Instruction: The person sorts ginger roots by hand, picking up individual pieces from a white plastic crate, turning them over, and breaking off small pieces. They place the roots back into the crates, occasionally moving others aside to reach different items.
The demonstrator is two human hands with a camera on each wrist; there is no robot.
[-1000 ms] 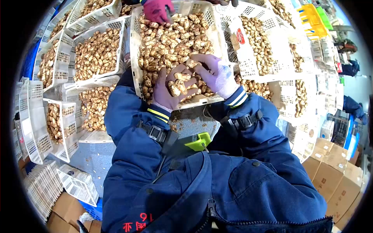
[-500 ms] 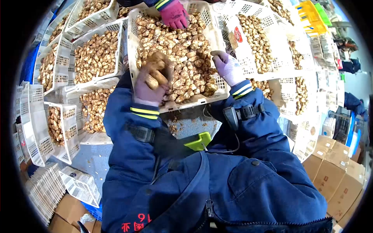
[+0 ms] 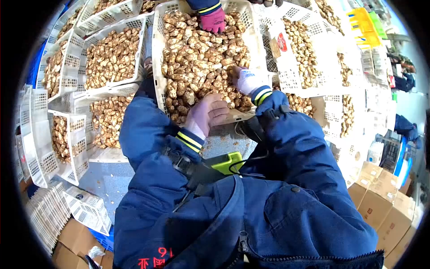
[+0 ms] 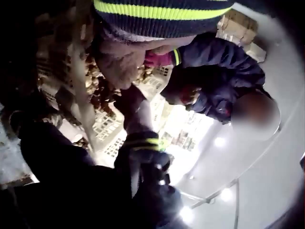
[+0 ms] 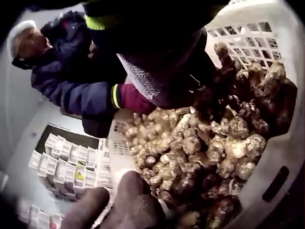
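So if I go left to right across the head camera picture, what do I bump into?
Stack of white crates, red writing on the jacket, left hand, right hand, yellow crate.

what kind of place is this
Probably a food sorting or packing room: white crates full of knobbly brown produce, cardboard boxes stacked at one side, and a second person's pink-gloved hand in the same crate as the wearer's hands.
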